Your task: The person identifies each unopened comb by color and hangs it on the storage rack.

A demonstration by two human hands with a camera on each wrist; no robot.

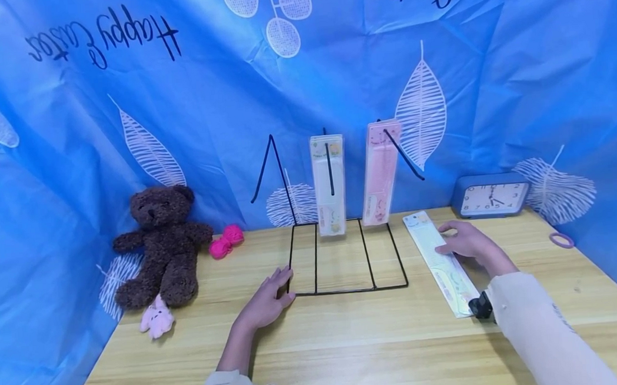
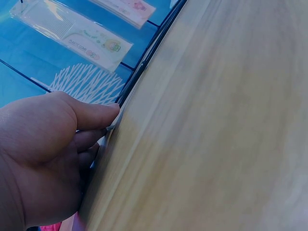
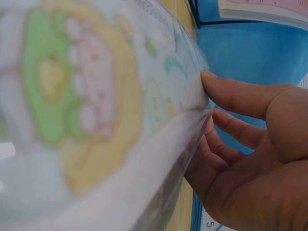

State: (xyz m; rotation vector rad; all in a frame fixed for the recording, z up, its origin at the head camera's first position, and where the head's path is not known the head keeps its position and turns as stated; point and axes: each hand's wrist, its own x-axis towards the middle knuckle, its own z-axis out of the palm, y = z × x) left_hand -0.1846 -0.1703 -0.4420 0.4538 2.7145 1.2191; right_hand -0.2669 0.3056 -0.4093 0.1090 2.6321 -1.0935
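A black wire rack [image 1: 341,292] stands on the table, its two hooks carrying packaged combs. On the middle hook hangs a white packaged comb [image 1: 322,206]; a pink packaged comb [image 1: 379,179] hangs tilted on the right one. My left hand [image 1: 264,301] pinches the rack's left front corner between thumb and fingers, as the left wrist view also shows. Right of the rack, my right hand [image 1: 468,243] pinches the edge of another white packaged comb [image 3: 159,91] by thumb and fingertips. That comb slants along the table, its near end beside my right wrist.
A brown teddy bear [image 1: 166,248] sits at the left, with a small pink plush toy [image 1: 157,318] before it and a bright pink bow-like item [image 1: 226,241] beside it. A blue clock [image 1: 491,195] and a purple ring [image 1: 561,240] are at right. Blue cloth [image 1: 218,104] hangs behind.
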